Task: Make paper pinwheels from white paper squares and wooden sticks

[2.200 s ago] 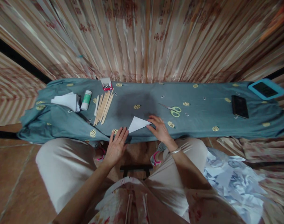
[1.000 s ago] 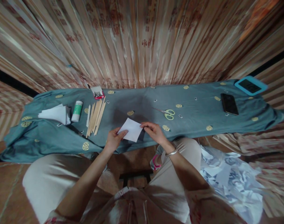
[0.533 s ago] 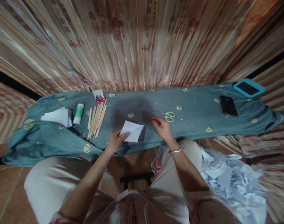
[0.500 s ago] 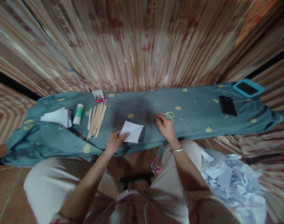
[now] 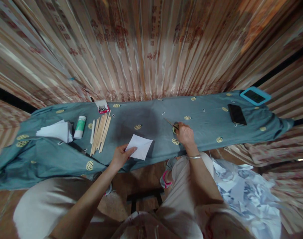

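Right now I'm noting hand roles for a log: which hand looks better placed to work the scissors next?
Probably the right hand: its fingers are at the handle end of the scissors. The left hand is farther from them and occupied, pinching the white paper square.

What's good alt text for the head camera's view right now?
A person's left hand holds a white paper square over a blue-green cloth; the right hand is at the green-handled scissors, partly hiding them. Wooden sticks, a white-and-green tube and stacked paper lie to the left, a dark phone to the right.
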The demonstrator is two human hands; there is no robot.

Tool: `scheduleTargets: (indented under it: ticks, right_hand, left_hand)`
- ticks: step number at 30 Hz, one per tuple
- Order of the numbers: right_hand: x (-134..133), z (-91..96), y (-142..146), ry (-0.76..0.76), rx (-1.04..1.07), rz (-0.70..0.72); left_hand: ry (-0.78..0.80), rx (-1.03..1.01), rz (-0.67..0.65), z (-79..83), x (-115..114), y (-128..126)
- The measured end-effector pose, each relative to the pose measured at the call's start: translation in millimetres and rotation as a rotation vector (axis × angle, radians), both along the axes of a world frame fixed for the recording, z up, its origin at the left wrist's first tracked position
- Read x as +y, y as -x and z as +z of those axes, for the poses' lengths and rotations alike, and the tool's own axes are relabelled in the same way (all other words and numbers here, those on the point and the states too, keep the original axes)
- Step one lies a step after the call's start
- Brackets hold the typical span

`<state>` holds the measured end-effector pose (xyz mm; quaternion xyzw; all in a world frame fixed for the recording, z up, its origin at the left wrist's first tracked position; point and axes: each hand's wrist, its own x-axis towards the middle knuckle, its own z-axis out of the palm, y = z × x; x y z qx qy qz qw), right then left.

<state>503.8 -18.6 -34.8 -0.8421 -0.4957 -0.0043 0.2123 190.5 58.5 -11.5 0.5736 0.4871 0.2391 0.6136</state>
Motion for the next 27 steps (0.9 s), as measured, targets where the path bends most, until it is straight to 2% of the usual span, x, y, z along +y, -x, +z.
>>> scheduleTargets:
  ticks: [4,6,9,12,15,17,20,24,27]
  right_hand:
    - [-7,5.6,4,0.021,0.036,-0.038]
    - [-9,8.7,8,-0.044,0.187,-0.068]
    - [-9,14.0,19,-0.217,0.682,-0.088]
    - [-7,21.8,37,-0.282,1.223,-0.091]
    - [-8,32.6,60,-0.26,1.483,-0.04]
    - [-10,39.9,74,-0.259,1.539,-0.006]
    - [-13,47.6,94,-0.261,1.515,0.047]
    - [-10,48.4,118,-0.272,1.513,0.081]
    - [-6,42.9,127,-0.296,1.482,0.092]
  left_hand:
    - [0.072,-0.024,-0.05,-2.2,4,2]
    - [0.1,-0.022,-0.065,-2.3,6,3]
    - [0.14,-0.026,-0.051,-0.4,7,2]
    - [0.193,-0.03,-0.005,1.3,1,4]
    - [0.186,-0.055,0.069,0.7,-6,10]
    - [0.177,-0.074,0.138,0.8,-8,14]
    - [0.136,-0.084,0.198,4.9,-5,16]
    - [0.039,-0.129,0.167,17.8,3,6]
    - [0.025,-0.179,0.146,25.5,4,-3]
